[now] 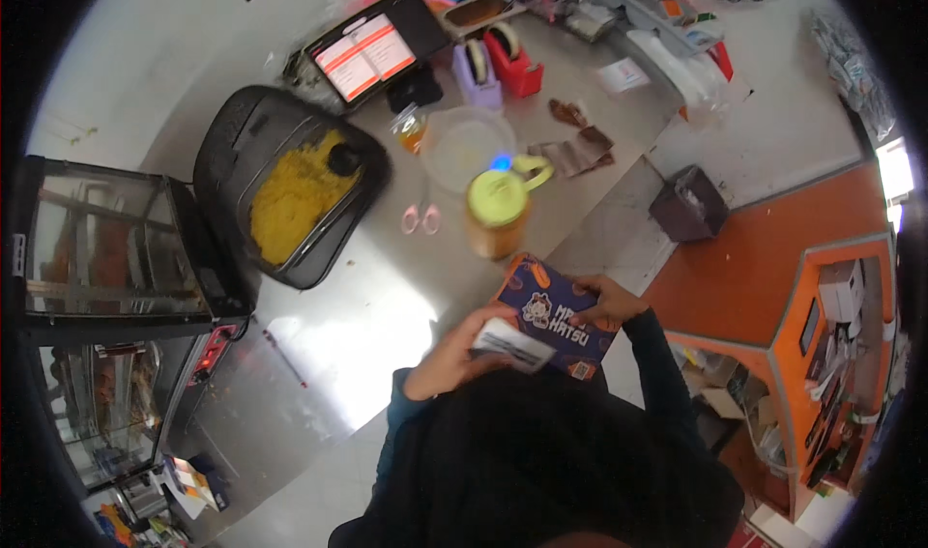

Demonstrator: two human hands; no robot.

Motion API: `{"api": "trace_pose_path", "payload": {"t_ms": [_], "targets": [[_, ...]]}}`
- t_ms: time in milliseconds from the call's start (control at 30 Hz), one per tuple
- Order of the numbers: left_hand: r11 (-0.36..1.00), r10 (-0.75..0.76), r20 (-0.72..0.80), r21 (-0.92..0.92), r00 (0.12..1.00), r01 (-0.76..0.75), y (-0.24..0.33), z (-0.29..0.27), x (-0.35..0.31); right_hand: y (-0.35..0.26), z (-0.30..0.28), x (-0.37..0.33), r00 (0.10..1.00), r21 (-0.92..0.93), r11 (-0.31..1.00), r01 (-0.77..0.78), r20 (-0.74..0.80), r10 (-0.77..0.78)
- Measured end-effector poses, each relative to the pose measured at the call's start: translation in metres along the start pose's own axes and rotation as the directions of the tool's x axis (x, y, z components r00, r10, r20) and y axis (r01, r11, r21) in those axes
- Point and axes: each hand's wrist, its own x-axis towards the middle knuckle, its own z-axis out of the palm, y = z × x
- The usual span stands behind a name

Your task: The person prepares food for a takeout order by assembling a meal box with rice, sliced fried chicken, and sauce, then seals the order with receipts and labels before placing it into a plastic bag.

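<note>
Printed carton [556,316], dark blue with orange patches and a cartoon figure, held over the near edge of the counter [387,316], just in front of the person's dark-clothed chest. The right hand [607,302] grips the carton's far right edge, fingers [585,282] curled over its top face. The left hand [454,355] comes in from the lower left; its fingers are closed around a folded white packet or slip [512,345] that lies against the carton's near left corner. What the packet contains cannot be told.

Just beyond the carton on the counter stands an orange jug with a yellow-green lid and handle [498,210]. Behind it is a clear round plastic container [464,147], with a small pair of pink-handled scissors [421,219] to its left. Further left sits a black rectangular cooker, lid open, filled with yellow rice [295,195]. A glass-fronted warming cabinet [106,248] stands at the far left. At the back of the counter are a tablet screen [365,55], a lilac tape dispenser [477,70] and a red tape dispenser [512,60].
</note>
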Motion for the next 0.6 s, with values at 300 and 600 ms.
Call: {"api": "trace_pose_path", "payload": {"t_ms": [300,600], "targets": [[0.75,0.231,0.031,0.631,0.972,-0.198,-0.037,0.137,0.224,0.031,-0.161,-0.062,0.989,-0.28,0.96,-0.008,-0.145,-0.034],[0.779,0.539,-0.615,0.625,0.575,-0.062,-0.073,0.032,0.386,0.016,-0.282,-0.018,0.983,-0.114,0.993,0.038,-0.172,-0.058]]}}
